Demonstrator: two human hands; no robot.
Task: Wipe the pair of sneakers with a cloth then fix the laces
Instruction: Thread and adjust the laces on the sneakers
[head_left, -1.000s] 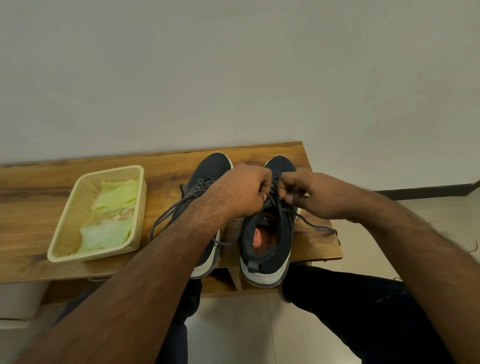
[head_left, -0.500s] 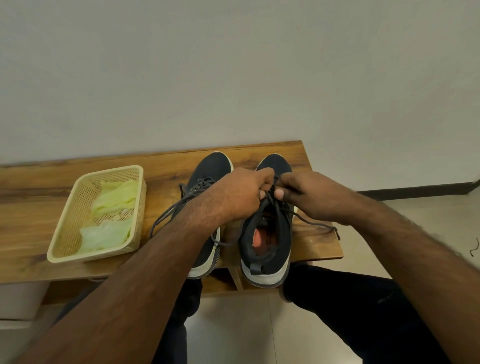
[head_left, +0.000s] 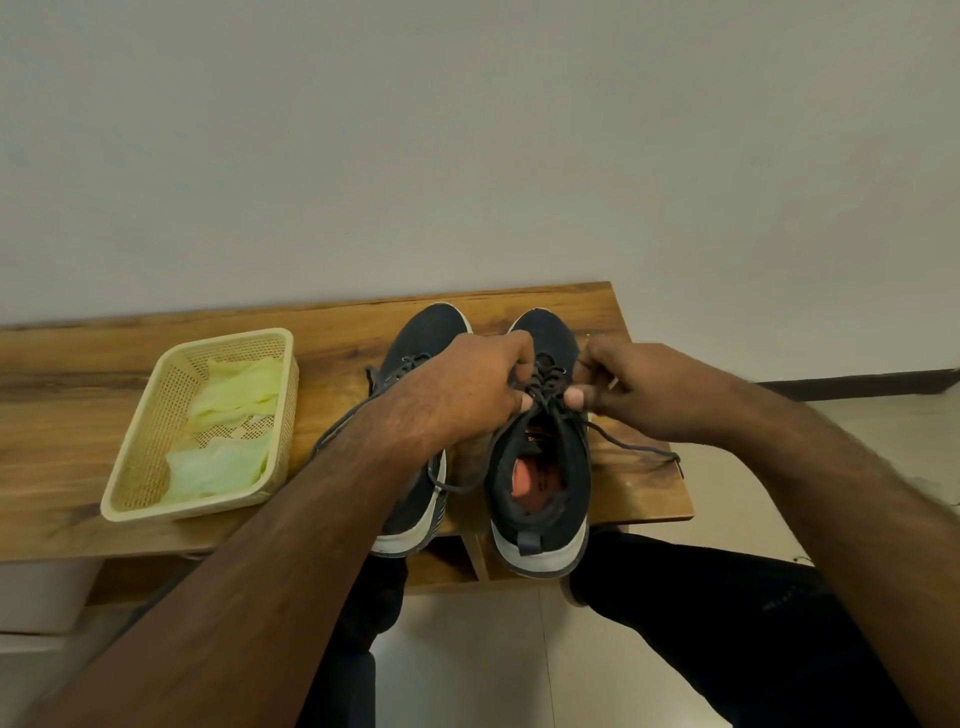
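Both hands (head_left: 550, 395) have drawn slightly apart, each pinching the dark sneaker's (head_left: 540, 467) grey laces (head_left: 548, 382).

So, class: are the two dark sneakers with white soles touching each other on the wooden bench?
Apart. The head view shows a strip of bare wooden bench between the left sneaker and the right sneaker.

Bare, hairy forearms (head_left: 291, 545) without sleeves; dark trousers (head_left: 727, 634) cover both legs.
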